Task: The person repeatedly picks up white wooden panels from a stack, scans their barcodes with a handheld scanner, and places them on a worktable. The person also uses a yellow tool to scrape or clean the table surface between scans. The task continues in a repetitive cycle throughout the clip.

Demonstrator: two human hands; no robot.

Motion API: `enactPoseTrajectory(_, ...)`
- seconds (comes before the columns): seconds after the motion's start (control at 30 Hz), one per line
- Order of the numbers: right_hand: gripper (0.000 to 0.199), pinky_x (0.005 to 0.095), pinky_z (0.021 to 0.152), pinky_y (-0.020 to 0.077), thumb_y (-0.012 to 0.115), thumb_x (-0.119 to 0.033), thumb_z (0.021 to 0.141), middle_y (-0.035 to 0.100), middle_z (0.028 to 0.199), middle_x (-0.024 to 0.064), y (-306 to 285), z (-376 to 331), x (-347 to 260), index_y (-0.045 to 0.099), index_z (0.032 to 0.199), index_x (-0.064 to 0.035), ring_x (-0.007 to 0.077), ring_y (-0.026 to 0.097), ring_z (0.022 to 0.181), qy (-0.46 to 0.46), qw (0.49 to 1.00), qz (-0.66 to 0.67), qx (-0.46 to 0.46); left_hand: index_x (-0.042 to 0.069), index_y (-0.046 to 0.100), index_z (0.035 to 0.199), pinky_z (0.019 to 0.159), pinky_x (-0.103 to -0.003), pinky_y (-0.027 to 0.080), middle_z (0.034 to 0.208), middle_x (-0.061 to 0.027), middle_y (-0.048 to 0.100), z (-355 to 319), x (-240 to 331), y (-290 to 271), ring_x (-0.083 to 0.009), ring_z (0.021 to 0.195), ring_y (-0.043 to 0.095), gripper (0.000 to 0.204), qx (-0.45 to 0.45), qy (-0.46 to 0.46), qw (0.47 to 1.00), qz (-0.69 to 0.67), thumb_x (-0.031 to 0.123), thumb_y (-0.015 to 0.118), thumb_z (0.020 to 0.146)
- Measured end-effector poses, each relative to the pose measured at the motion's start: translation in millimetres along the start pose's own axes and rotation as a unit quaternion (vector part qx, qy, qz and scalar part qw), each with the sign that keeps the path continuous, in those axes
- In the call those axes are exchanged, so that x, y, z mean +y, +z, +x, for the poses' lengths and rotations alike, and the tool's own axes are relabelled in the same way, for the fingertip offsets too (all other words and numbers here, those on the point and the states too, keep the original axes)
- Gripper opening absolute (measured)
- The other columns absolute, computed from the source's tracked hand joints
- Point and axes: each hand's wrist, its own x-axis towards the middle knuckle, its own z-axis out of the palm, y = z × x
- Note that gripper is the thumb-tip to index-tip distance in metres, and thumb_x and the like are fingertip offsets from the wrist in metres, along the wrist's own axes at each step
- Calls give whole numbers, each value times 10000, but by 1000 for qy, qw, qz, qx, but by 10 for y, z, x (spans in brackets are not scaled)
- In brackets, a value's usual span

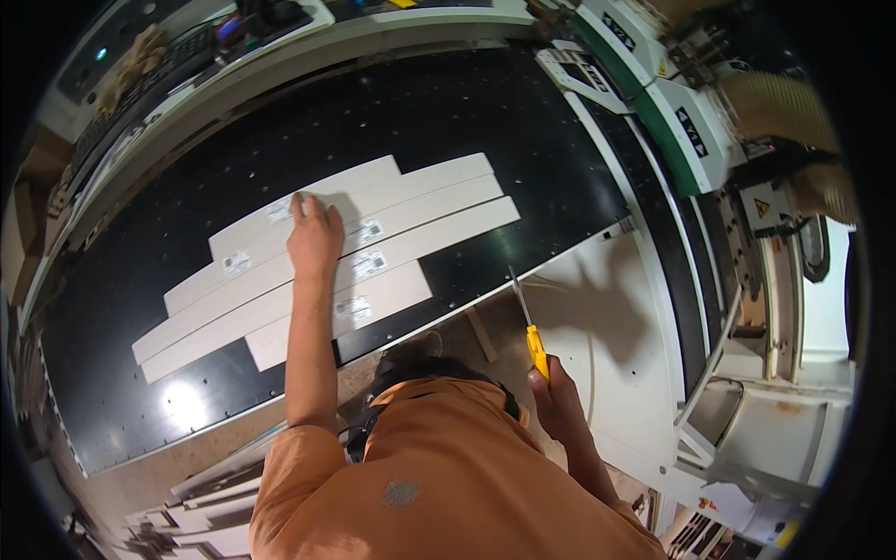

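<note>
Several long, pale boards (411,217) lie side by side in staggered rows on a black table. Small white printed labels (370,264) are stuck on them. My left hand (315,233) rests palm down on the upper boards, its fingers apart and the fingertips at one label. In my right hand (557,397), by the table's front edge, is a yellow-handled tool (536,345) with a long thin metal shaft pointing away from me. I cannot tell whether it is a screwdriver or a knife. The tool's tip is apart from the boards.
The black table (551,177) is dotted with small holes. A green and white machine gantry (672,112) with a ribbed hose (779,110) stands at the right. A white panel (616,327) adjoins the table there. Offcut strips (205,509) are piled low on the left.
</note>
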Motion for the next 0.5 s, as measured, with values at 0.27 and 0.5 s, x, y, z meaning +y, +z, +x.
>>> enactPoseTrajectory(0.27,467,204,371,319,359,-430,1075,588,904,44,-130,227,376,486,1243,-13,56,396,397,91,916,331,208,18,522,1212,694,-513,583,1431,-313,430,102,-22,30,-456,875,686,343,-7,-24,1000,-19,245,539,955)
enactPoseTrajectory(0.5,646,213,416,286,517,-552,961,672,810,56,-518,-251,76,624,1213,34,54,426,468,13,944,230,-236,-13,512,1180,642,-493,586,1404,-346,418,46,-99,61,-466,761,682,343,3,-23,998,-50,210,571,927)
